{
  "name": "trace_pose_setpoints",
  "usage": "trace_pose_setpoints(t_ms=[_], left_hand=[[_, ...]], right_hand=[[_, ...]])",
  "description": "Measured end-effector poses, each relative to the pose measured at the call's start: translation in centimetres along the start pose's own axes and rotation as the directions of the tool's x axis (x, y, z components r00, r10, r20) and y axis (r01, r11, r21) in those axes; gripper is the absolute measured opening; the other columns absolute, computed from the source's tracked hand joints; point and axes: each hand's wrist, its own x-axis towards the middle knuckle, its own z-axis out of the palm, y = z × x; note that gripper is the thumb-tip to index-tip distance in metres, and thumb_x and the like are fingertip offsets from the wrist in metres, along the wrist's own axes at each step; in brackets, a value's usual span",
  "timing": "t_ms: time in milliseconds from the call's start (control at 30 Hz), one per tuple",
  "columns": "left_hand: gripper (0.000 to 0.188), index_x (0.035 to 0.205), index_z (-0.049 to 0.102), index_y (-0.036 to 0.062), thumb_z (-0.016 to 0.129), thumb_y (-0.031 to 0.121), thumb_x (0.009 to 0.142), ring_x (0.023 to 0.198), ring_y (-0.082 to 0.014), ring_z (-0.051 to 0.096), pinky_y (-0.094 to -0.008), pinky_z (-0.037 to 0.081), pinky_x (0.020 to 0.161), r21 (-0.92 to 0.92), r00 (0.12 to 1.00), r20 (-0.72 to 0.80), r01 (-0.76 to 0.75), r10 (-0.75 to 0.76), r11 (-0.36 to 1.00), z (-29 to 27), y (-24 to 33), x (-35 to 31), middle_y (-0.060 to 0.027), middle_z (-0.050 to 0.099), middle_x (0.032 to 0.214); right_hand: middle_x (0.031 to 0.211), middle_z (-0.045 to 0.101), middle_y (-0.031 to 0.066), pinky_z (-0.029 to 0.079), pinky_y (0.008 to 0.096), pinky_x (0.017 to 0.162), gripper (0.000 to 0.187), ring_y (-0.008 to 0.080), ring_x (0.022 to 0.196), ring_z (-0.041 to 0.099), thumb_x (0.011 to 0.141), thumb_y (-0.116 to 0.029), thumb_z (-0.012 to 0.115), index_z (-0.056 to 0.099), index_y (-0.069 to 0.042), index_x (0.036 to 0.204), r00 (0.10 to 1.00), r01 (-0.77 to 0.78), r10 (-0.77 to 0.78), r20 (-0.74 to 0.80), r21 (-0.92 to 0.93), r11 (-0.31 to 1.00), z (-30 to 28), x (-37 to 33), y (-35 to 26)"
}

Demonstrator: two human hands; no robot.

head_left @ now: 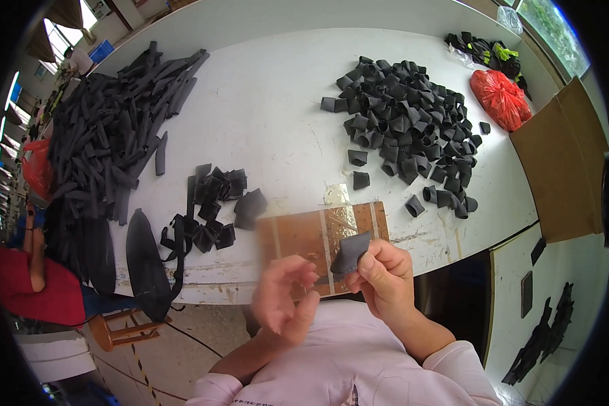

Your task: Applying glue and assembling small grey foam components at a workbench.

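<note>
Between the thumb and fingers of my right hand (388,276) is a short piece of black fabric (350,253), which looks like a flattened loop. To its left is my left hand (285,298), slightly blurred, its curved fingers and thumb apart with nothing visible in them. Under both hands lies a brown board (294,238) with strips of tape across it, at the table's near edge. Just left of the board sit a grey-black fabric piece (250,208) and a small cluster of shiny black folded pieces (213,193).
A heap of black fabric loops (413,115) covers the right part of the white table (264,88). Long black strips (108,122) pile up at the left. Beyond the loops are a red plastic bag (499,100) and a cardboard box (561,162). A person in red (34,284) sits at far left.
</note>
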Motion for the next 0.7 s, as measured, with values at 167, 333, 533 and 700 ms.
trace_pose_setpoints(t_ms=[167,333,533,700], left_hand=[[0.029,0.102,0.046,-0.0031,0.06,-0.002,0.076,0.076,-0.0118,0.052,-0.0243,0.044,0.07,0.077,0.991,0.084,0.093,-0.099,0.993,1.0,-0.4,-0.6,-0.0094,0.052,0.093],[0.013,0.091,0.052,-0.0026,0.057,-0.004,0.078,0.067,-0.0092,0.053,-0.0219,0.045,0.064,0.125,0.997,0.03,0.06,-0.064,0.99,0.7,-0.8,-0.1,-0.0071,0.056,0.082],[0.008,0.083,0.056,-0.0002,0.06,-0.001,0.077,0.065,-0.0061,0.051,-0.0197,0.042,0.056,0.364,0.986,0.133,0.044,-0.099,0.93,0.1,-0.7,0.5,-0.0036,0.058,0.076],[0.006,0.082,0.056,0.0008,0.059,0.001,0.077,0.059,-0.0039,0.049,-0.0187,0.039,0.051,0.381,0.965,-0.041,0.256,-0.26,0.888,-2.5,-3.8,0.3,0.0004,0.055,0.068]], right_hand=[[0.069,0.056,0.0038,0.038,0.0227,0.052,0.017,0.0095,0.058,0.048,0.087,-0.018,0.054,0.058,-0.003,0.081,0.973,-0.231,0.226,0.045,0.197,0.953,-0.1,-1.2,1.6],[0.071,0.057,0.0033,0.04,0.0223,0.054,0.017,0.0089,0.061,0.049,0.086,-0.019,0.055,0.059,-0.003,0.083,0.947,-0.321,0.31,0.085,0.22,0.921,-0.9,-1.1,2.6],[0.077,0.061,0.0021,0.041,0.0196,0.056,0.011,0.0057,0.065,0.051,0.08,-0.011,0.063,0.061,-0.002,0.086,0.969,-0.244,0.248,0.017,-0.13,0.961,-1.1,-0.8,2.2],[0.06,0.055,-0.0002,0.037,0.017,0.045,0.007,0.0051,0.048,0.047,0.079,-0.009,0.062,0.061,-0.002,0.079,0.951,-0.306,0.292,-0.099,-0.213,0.928,-2.5,1.4,-0.2]])
